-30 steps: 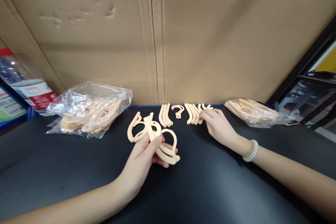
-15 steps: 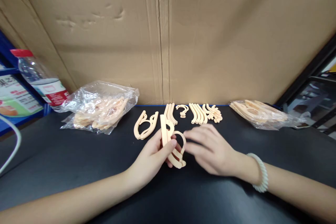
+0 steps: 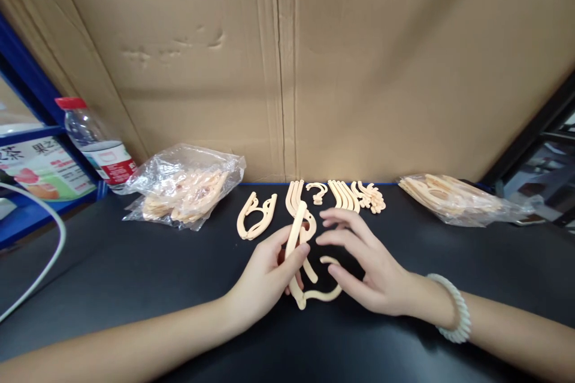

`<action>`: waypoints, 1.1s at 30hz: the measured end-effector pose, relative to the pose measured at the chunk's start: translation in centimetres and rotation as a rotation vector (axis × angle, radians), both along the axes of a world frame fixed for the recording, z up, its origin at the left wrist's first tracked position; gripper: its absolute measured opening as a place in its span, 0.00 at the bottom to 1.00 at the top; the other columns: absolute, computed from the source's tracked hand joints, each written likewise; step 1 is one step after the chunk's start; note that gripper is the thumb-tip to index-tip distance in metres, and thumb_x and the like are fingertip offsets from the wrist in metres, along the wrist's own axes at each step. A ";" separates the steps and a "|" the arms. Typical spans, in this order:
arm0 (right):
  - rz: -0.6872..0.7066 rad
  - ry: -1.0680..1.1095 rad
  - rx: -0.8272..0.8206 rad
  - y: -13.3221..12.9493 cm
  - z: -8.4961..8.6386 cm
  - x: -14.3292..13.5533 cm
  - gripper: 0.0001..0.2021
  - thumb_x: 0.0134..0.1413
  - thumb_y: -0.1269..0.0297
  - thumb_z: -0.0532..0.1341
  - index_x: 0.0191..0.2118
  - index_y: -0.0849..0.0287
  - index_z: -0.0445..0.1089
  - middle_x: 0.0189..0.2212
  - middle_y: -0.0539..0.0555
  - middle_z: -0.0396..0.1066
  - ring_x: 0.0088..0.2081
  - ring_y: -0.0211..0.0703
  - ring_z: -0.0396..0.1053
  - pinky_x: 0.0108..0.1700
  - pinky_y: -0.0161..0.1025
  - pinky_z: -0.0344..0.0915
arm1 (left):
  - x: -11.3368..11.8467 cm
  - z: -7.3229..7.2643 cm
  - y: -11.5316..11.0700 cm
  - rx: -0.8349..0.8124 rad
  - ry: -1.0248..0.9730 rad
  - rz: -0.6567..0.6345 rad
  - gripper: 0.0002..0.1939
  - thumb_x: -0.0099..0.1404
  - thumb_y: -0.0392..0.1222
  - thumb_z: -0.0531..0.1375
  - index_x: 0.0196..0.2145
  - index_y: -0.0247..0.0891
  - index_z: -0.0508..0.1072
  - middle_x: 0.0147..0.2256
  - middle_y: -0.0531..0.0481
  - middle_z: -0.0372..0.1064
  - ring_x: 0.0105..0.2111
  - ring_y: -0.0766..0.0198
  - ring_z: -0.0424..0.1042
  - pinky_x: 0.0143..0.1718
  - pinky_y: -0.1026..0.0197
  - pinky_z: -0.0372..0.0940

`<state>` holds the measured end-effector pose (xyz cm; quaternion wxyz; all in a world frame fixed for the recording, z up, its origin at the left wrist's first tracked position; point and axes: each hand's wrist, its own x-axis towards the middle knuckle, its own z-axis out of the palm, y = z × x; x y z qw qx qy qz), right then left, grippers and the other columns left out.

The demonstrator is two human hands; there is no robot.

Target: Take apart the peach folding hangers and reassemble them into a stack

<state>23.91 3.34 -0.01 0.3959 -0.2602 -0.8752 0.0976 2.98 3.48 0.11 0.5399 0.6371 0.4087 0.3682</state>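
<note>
My left hand [image 3: 265, 272] is closed around a cream plastic folding hanger [image 3: 296, 233], thumb on the near side. One straight arm of the hanger points up and away, and a second curved piece shows behind it. The hanger's curved hook [image 3: 323, 295] swings out to the right from its lower end. My right hand [image 3: 368, 263] hovers beside it with fingers spread. Its thumb lies over part of the hook; whether it touches cannot be made out. Beyond my left hand, a folded hanger [image 3: 245, 227] lies on the black table.
Toward the back lie curved hanger arms [image 3: 294, 197], hooks [image 3: 317, 191], more arms [image 3: 344, 196] and small curved pieces [image 3: 371, 197]. Clear bags of hangers sit left [image 3: 184, 188] and right [image 3: 449, 197]. A red-capped bottle [image 3: 99, 146] stands left, before a cardboard wall [image 3: 381, 72].
The hook has swung away from the hanger's body to the right, and the hanger's pieces are further apart. My right hand has spread its fingers. The view has shifted slightly.
</note>
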 end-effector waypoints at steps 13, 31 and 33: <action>0.218 0.540 -0.782 1.6 -0.6 0.1 0.13 0.62 0.60 0.61 0.50 0.53 0.73 0.53 0.56 0.70 0.57 0.50 0.64 0.62 0.52 0.56 | 0.2 0.4 -0.2 0.072 0.058 0.015 0.17 0.67 0.50 0.57 0.50 0.39 0.67 0.28 0.57 0.66 0.16 0.73 0.64 0.16 0.70 0.62; 0.242 0.313 -1.198 1.4 -0.2 -0.5 0.19 0.61 0.49 0.58 0.45 0.62 0.64 0.20 0.48 0.70 0.13 0.34 0.65 0.12 0.26 0.56 | 0.0 1.1 0.5 0.548 0.525 -0.013 0.09 0.69 0.39 0.50 0.44 0.41 0.67 0.31 0.51 0.73 0.28 0.62 0.72 0.29 0.64 0.61; 0.235 0.276 -1.190 1.3 -0.1 -0.5 0.19 0.61 0.47 0.57 0.41 0.61 0.64 0.18 0.47 0.70 0.12 0.34 0.64 0.12 0.26 0.56 | 0.0 1.2 0.6 0.668 0.688 -0.022 0.11 0.70 0.39 0.49 0.44 0.41 0.69 0.35 0.48 0.75 0.31 0.60 0.74 0.30 0.63 0.61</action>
